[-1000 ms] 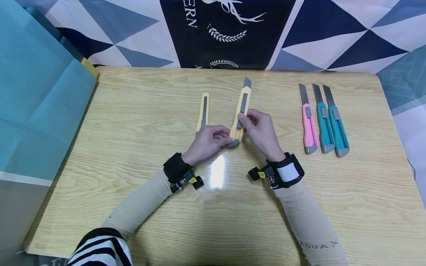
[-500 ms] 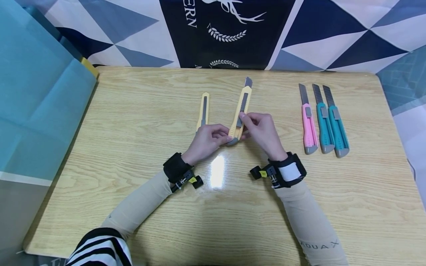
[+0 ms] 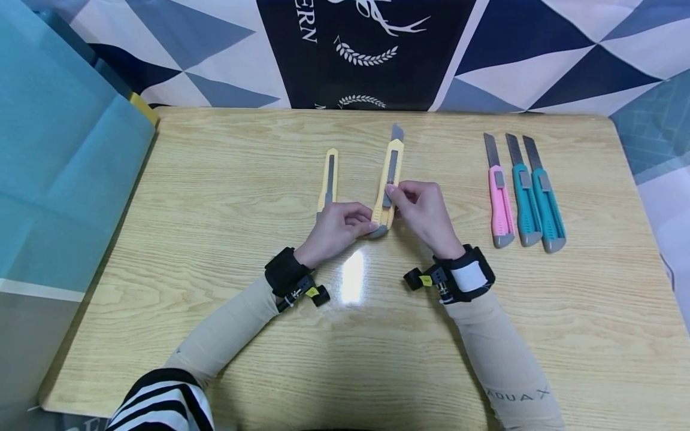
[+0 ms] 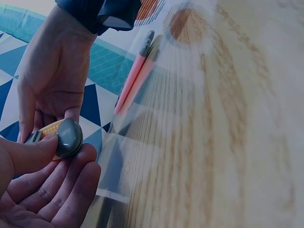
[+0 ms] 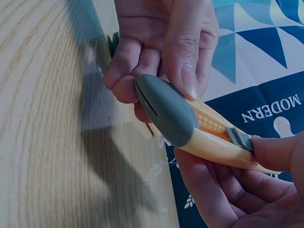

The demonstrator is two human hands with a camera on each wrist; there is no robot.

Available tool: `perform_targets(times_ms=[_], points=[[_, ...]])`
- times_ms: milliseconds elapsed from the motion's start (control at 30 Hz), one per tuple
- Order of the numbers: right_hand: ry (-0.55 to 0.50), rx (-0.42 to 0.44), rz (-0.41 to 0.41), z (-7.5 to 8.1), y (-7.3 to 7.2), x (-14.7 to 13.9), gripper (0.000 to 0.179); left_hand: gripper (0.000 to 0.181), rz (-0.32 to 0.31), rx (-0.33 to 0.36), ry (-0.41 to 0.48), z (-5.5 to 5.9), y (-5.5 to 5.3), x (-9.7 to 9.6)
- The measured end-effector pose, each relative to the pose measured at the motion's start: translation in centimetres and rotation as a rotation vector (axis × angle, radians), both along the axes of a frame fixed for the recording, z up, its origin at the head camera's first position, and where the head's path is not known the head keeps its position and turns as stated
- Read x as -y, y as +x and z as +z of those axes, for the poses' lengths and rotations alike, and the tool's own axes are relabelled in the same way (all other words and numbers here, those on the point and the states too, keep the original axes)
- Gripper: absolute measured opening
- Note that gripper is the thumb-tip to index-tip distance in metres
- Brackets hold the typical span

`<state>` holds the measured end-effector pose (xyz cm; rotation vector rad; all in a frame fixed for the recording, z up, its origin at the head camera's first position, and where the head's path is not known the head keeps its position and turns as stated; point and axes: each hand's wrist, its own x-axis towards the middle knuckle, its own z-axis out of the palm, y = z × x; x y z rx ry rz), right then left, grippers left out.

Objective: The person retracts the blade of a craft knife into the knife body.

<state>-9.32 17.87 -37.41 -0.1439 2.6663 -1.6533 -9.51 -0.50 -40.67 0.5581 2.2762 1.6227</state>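
Both hands hold one yellow utility knife (image 3: 394, 161), its tip toward the back of the table and a short length of blade (image 3: 397, 131) out. My left hand (image 3: 338, 232) pinches the grey end cap (image 5: 166, 111) between thumb and fingers. Higher on the handle, my right hand (image 3: 427, 214) grips the body, its thumb at the grey slider (image 5: 240, 138). In the left wrist view, the end cap faces the camera. A second yellow utility knife (image 3: 330, 173) lies left of the held one, no blade showing past its tip, its lower end hidden by my left hand.
At the right lie a pink utility knife (image 3: 502, 206) and two teal ones, a left teal knife (image 3: 526, 203) and a right teal knife (image 3: 548, 209), blades extended. The wooden table (image 3: 215, 179) meets a patterned cloth (image 3: 226, 54) behind and a blue covering (image 3: 59, 149) at left.
The held knife rises slightly, then settles back and shifts a little left, its tip swinging left. My right hand moves slightly with it; the left hand stays nearly still.
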Motion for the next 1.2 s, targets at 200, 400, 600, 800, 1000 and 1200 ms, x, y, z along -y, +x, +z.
perform_targets(times_ms=[200,400,600,800,1000,1200], points=[[-0.011,0.005,0.010,0.15,0.14,0.22,0.020,0.012,0.002,0.036,0.020,0.24,-0.04,0.11],[0.009,0.007,0.013,0.21,0.13,0.22,0.019,0.012,0.006,0.058,0.038,0.19,-0.08,0.00],[0.036,-0.019,0.031,0.22,0.09,0.18,0.018,0.014,0.009,0.100,0.067,0.08,0.00,-0.07],[0.043,-0.005,0.047,0.35,0.17,0.32,0.012,0.014,0.014,0.133,0.081,0.04,0.01,0.09],[0.070,0.023,0.043,0.47,0.11,0.47,0.013,0.011,0.002,0.143,0.106,-0.02,-0.18,0.31],[0.025,0.026,0.030,0.22,-0.08,0.55,0.017,0.010,0.006,0.117,0.123,0.15,-0.30,0.41]])
